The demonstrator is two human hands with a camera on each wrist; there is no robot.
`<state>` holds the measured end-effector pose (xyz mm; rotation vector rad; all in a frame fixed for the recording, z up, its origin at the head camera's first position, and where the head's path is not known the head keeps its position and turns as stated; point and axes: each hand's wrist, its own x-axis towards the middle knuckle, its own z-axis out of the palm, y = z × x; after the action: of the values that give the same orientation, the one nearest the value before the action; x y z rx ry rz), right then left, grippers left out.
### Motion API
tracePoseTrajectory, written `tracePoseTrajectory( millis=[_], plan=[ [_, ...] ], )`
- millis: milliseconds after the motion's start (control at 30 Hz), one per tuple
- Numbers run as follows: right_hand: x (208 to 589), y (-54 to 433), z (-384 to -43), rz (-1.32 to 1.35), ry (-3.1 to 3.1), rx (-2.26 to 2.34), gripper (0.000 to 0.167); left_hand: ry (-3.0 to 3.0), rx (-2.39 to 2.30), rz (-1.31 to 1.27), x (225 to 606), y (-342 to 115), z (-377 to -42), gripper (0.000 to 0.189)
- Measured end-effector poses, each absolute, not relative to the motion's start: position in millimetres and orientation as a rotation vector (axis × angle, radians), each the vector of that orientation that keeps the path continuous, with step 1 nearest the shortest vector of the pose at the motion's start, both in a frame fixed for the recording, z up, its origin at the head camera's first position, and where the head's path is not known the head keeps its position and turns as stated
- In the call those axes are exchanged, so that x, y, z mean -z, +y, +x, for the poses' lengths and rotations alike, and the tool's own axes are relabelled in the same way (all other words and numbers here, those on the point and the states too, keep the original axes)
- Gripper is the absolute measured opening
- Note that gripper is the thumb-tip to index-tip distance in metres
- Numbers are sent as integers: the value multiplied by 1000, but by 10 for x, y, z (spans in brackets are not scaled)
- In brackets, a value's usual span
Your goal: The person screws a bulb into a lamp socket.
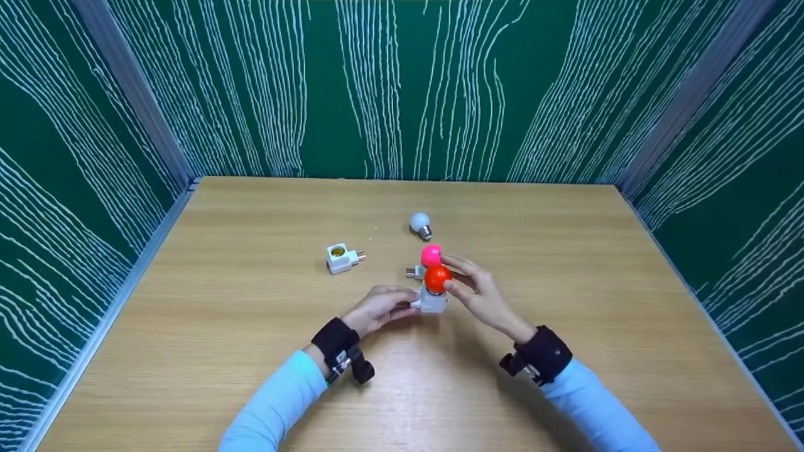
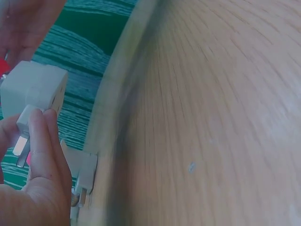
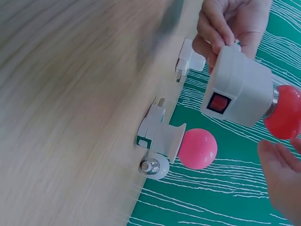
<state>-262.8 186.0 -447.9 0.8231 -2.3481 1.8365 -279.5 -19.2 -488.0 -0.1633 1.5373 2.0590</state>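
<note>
My left hand (image 1: pixel 384 307) pinches a white plug-in lamp socket (image 1: pixel 432 304) by its plug end, holding it raised above the table. Its two flat prongs (image 2: pixel 20 150) stick out by the fingers in the left wrist view, and a red rocker switch (image 3: pixel 218 102) shows in the right wrist view. A red light bulb (image 1: pixel 438 279) sits in the socket's mouth. Around that bulb curve the thumb and fingers of my right hand (image 1: pixel 480 295), fingertips right at its surface. Just behind stands a second white socket (image 3: pixel 162 136) carrying a pink bulb (image 3: pixel 197 149).
A third white socket (image 1: pixel 341 258) lies on the table to the left, its round mouth showing and its prongs pointing right. Farther back lies a white bulb (image 1: pixel 420 225) with a metal screw base. Green panels with white lines (image 1: pixel 352 88) border the wooden table (image 1: pixel 282 213).
</note>
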Motion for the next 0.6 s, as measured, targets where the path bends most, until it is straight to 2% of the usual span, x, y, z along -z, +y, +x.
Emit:
tracePoseTrajectory(
  millis=[133, 600],
  plan=[
    [4483, 1877, -2625, 869, -2381, -1962, 46, 1522, -2076, -155, 4910, -190, -2805, 28],
    [4501, 1854, -2645, 839, -2438, -1925, 44, 1527, -2067, -164, 4922, -200, -2804, 31]
  ],
)
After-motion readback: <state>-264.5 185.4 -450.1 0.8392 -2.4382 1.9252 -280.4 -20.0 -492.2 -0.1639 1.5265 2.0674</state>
